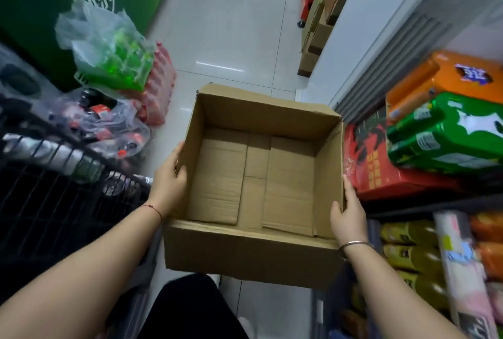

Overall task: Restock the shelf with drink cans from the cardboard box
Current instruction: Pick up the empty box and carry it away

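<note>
Both hands clamp the empty cardboard box (254,183) above the aisle floor, left hand (170,175) and right hand (348,209) on opposite walls. The shelf (424,202) lies just beside the right hand.

Both forearms are bare, with no sleeves in view. The left hand (170,175) has a thin red string bracelet (153,209) just behind it at the wrist. The right hand (349,216) has a slim silver metal bangle (355,245) at its wrist. Below and between the hands, dark black clothing (190,308) covers the legs.
</note>
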Demonstrator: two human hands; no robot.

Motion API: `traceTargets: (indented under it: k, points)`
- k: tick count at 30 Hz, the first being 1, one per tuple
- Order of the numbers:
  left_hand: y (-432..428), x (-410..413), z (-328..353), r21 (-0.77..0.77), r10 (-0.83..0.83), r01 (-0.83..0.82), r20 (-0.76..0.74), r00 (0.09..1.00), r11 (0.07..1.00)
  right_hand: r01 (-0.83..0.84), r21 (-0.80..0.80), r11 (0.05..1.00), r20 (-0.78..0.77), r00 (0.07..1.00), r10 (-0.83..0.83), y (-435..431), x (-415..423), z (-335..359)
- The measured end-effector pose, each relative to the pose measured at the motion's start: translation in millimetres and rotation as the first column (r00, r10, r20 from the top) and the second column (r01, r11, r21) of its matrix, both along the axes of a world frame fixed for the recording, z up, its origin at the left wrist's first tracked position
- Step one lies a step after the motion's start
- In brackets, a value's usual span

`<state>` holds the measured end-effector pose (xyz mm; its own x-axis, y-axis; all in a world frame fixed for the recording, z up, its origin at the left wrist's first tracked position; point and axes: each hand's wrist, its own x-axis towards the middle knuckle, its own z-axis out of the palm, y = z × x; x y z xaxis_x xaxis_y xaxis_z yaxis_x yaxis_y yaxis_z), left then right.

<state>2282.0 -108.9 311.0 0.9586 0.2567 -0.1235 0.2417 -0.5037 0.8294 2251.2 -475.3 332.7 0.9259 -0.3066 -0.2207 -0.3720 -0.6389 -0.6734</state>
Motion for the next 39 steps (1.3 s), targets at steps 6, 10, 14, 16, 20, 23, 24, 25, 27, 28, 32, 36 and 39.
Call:
traceTargets:
  k: [6, 10, 14, 16, 20, 23, 24, 25, 27, 28, 32, 36, 39]
  points:
    - [13, 117, -63, 0.008, -0.021, 0.021, -0.026, 0.999, 1.0, 0.015, -0.014, 1.0, -0.023, 1.0, -0.016, 13, 115, -55]
    - [25, 178, -127, 0.033, -0.018, 0.02, -0.052, 0.998, 0.999, -0.001, -0.007, 1.0, -0.021, 1.0, 0.001, 21, 178, -117]
    - [30, 227, -210, 0.041, -0.03, 0.033, -0.068, 0.997, 0.999, 0.01, -0.015, 1.0, -0.039, 0.999, -0.01, 29, 229, -201]
    - [33, 243, -258, 0.068, -0.034, 0.039, -0.063, 0.997, 0.997, -0.001, -0.006, 1.0, -0.078, 0.997, 0.0, 29, 248, -252]
    - [34, 272, -349, 0.099, -0.034, 0.041, -0.073, 0.997, 0.994, -0.019, -0.006, 1.0, -0.099, 0.995, 0.019, 29, 284, -350]
    - [29, 291, -405, 0.093, -0.037, 0.042, -0.059, 0.998, 0.995, -0.022, -0.028, 0.999, -0.075, 0.997, 0.02, 26, 305, -406]
    - [28, 295, -420, 0.096, -0.029, 0.035, -0.061, 0.998, 0.995, -0.026, -0.035, 0.999, -0.074, 0.997, 0.023, 25, 310, -421]
    - [26, 299, -434, 0.1, -0.021, 0.027, -0.063, 0.998, 0.995, -0.029, -0.04, 0.999, -0.07, 0.997, 0.026, 24, 315, -435]
    - [23, 305, -457, 0.11, -0.009, 0.015, -0.059, 0.998, 0.994, -0.029, -0.039, 0.999, -0.064, 0.998, 0.026, 22, 321, -458]
    - [22, 308, -466, 0.106, -0.011, 0.017, -0.057, 0.998, 0.994, -0.021, -0.034, 0.999, -0.063, 0.998, 0.019, 21, 324, -467]
    - [22, 311, -488, 0.088, -0.022, 0.027, -0.059, 0.998, 0.996, -0.02, -0.04, 0.999, -0.052, 0.998, 0.018, 19, 327, -492]
    - [23, 312, -497, 0.119, -0.018, 0.024, -0.046, 0.999, 0.993, -0.009, -0.058, 0.998, -0.053, 0.999, 0.006, 19, 333, -502]
    - [25, 314, -501, 0.13, -0.021, 0.026, -0.04, 0.999, 0.991, -0.015, -0.063, 0.998, -0.058, 0.998, 0.011, 18, 336, -503]
